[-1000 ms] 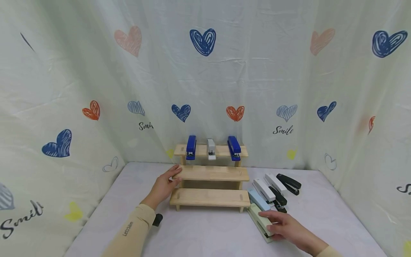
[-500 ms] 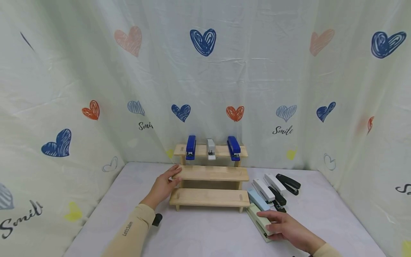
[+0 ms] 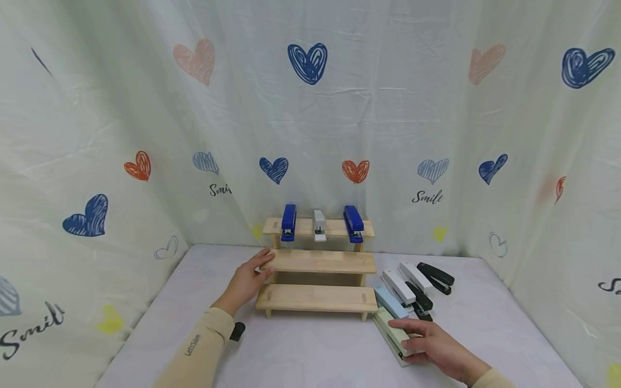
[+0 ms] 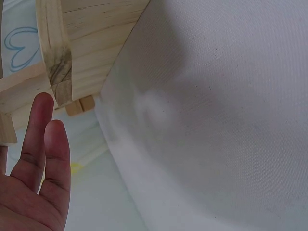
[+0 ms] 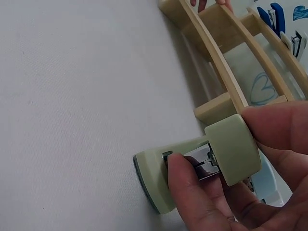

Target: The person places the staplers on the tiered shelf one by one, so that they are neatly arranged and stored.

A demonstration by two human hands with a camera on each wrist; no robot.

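Note:
A three-tier wooden rack (image 3: 317,298) stands at the middle of the table. My left hand (image 3: 246,281) holds the left end of its middle shelf (image 3: 320,261), thumb at the front edge; in the left wrist view, two of the hand's fingers (image 4: 57,154) reach out straight beside the wood. At the rack's front right corner lies a light green stapler (image 3: 391,333), pinched around its front end by my right hand (image 3: 436,345). The right wrist view shows its green top arm (image 5: 233,150) between my fingers, with the base apparently on the table.
Two blue staplers (image 3: 288,222) and a white stapler (image 3: 318,224) stand on the top shelf. Right of the rack lie a light blue stapler (image 3: 391,302), white staplers (image 3: 399,285) and black staplers (image 3: 436,277). A small black object (image 3: 237,332) sits beside my left sleeve.

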